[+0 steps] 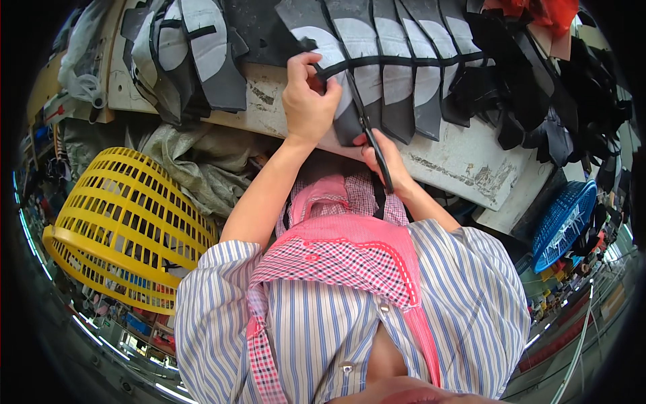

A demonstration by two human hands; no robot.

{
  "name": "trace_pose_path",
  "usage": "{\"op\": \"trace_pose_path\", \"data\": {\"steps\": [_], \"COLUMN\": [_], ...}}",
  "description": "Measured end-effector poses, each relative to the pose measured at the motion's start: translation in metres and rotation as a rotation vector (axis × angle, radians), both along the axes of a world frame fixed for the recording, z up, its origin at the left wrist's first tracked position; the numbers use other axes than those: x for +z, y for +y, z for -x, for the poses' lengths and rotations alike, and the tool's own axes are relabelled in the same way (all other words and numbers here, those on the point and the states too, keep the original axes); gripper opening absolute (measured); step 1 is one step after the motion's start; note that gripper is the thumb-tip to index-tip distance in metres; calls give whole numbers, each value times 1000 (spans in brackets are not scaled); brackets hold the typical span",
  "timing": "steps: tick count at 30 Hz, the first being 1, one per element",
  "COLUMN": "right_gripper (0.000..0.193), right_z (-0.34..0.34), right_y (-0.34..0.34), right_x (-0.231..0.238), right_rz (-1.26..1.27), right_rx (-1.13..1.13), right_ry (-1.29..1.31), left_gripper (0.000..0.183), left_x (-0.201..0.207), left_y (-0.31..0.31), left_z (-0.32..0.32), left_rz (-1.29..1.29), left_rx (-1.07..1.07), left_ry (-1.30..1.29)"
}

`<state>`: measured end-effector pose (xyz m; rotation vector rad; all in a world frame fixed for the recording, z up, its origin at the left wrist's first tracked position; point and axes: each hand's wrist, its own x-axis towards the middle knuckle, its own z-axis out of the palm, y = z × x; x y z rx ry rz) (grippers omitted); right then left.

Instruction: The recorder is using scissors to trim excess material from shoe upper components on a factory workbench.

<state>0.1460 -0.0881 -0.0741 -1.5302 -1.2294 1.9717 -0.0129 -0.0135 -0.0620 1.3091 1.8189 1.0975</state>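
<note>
With twelve lying straight ahead of the person, the left hand [309, 104] is reaching out just before twelve, its grip pinching the black strip [397, 60]. Toward one, the right hand [389, 158] is grasping the scissors [383, 168], its fingers curling round the handles while the blades are pointing toward eleven, right by the strip. The grey pieces [397, 91] are lying along it from twelve to one, overhanging the desk [457, 165]. A stack [208, 57] is sitting around eleven, a yellow basket [128, 215] is tilting at nine, and a blue basket [562, 229] is leaning near three.
</note>
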Motion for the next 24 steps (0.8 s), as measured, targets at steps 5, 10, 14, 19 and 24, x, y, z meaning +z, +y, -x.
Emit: {"op": "trace_pose_path", "data": {"steps": [5,10,14,19,24], "right_gripper": [36,43,46,52,55], "right_z": [0,11,10,25,25], "right_y": [-2,-7,-7,11,26], "right_x": [7,-3,-5,8,17], "right_rz": [97,12,12,-96,-296], "right_rx": [44,53,115,135,206], "right_ry": [94,-1,-37,-272,-451], "left_gripper": [39,37,37,40,43], "left_x": [6,14,12,27,22], "left_y": [-6,-9,-11,-8,-9], "left_z": [5,9,11,5,15], "left_rz": [-443,-2,33,91,90], "left_rx": [-156,15,27,-1,45], "left_ry": [349,119,100,132,-207]}}
